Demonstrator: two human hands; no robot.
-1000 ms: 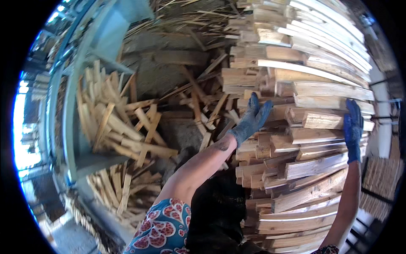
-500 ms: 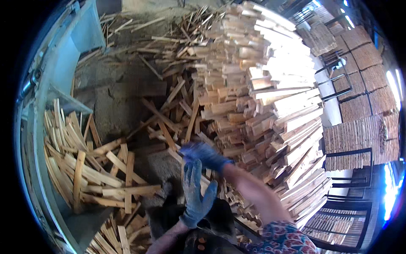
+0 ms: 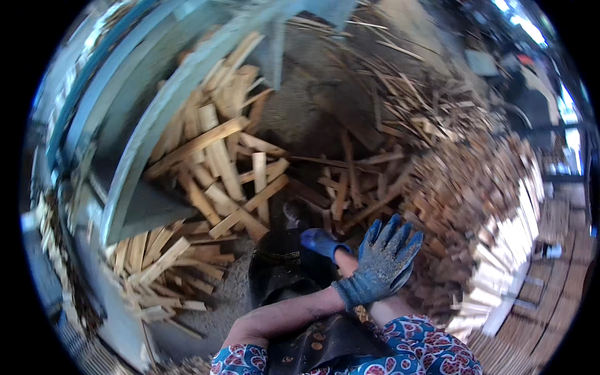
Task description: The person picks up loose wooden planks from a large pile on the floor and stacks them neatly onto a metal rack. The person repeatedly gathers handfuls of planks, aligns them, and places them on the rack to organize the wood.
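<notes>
My left hand, in a grey-blue work glove dusted with sawdust, is spread open with nothing in it. Its forearm crosses over my right forearm. Lower and to the left, my right hand in a blue glove hangs before the dark apron. Its fingers point left and are too hidden to show whether they grip anything. Closest to it, several short wooden slats lie crossed in a loose heap at the left. Beyond my left hand rises a big stack of cut wood pieces, blurred by motion.
A pale blue metal frame with a raised edge curves along the left, wood lying against it. More slats spill below it. Thin offcuts litter the concrete floor at the back. Bundled boards stand far right.
The view has swung left, bringing the metal frame and slat heap nearer the middle. My left hand has moved right, across my right forearm, its fingers spreading. My right hand now lies left of it.
</notes>
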